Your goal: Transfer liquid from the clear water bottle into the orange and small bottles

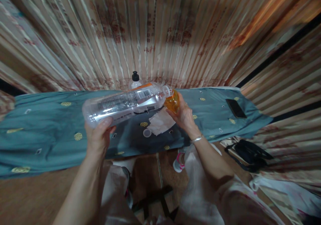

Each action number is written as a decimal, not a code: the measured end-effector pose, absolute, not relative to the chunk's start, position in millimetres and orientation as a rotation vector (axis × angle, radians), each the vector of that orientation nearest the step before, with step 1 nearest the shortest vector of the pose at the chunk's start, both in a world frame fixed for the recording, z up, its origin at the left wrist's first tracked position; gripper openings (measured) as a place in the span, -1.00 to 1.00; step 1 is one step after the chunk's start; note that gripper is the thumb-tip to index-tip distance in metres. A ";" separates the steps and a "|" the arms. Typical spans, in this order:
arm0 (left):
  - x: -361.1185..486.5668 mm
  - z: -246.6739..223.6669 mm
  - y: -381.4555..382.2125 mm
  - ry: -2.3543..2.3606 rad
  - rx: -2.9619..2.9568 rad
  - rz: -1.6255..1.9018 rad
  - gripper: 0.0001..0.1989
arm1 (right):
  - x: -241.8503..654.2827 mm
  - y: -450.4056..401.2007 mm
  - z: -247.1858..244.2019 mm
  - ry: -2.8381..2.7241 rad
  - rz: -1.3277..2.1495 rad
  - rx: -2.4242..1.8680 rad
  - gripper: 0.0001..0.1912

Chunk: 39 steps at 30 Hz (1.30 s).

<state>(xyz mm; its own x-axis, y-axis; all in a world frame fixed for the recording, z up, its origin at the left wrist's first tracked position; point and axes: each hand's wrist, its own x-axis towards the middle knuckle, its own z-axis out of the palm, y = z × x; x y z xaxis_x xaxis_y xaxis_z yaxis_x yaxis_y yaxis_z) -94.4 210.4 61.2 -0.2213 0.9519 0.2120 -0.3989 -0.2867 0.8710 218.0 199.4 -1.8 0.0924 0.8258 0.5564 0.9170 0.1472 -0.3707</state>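
My left hand (99, 136) grips the base end of a large clear plastic bottle (125, 102) with a printed label. The bottle lies nearly level, its uncapped mouth pointing right. At that mouth, my right hand (183, 114) is wrapped round a small amber container (172, 101); whether the two touch I cannot tell. Below them on the cloth are a crumpled white tissue (161, 121) and a small round white cap (147, 133). Behind the big bottle stands a clear bottle with a black top (135, 78), its lower part hidden.
A teal cloth (55, 128) with yellow prints covers the narrow table. Towards its right end lies a dark phone (236, 108). Pleated patterned curtains (160, 34) hang behind. A black bag (250, 154) is at the lower right, and my legs are under the near edge.
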 end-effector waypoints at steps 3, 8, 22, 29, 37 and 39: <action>-93.9 61.9 209.5 0.869 0.944 1.696 -0.10 | 217.9 199.9 -2.2 -1.737 -0.179 -1.691 0.01; -93.2 63.5 208.6 0.882 0.934 1.686 -0.11 | 217.4 199.6 -2.1 -1.739 -0.192 -1.741 0.01; -92.4 64.1 209.6 0.862 0.941 1.697 -0.09 | 217.7 199.9 -3.2 -1.747 -0.192 -1.727 -0.02; -93.4 61.7 209.5 0.872 0.942 1.689 -0.12 | 217.5 200.1 -3.3 -1.738 -0.191 -1.753 0.00; -90.6 65.3 207.7 0.889 0.943 1.703 -0.16 | 217.2 199.1 -2.0 -1.733 -0.191 -1.735 -0.03; -91.2 64.7 207.5 0.898 0.941 1.696 -0.16 | 216.9 198.9 -1.5 -1.730 -0.187 -1.729 -0.02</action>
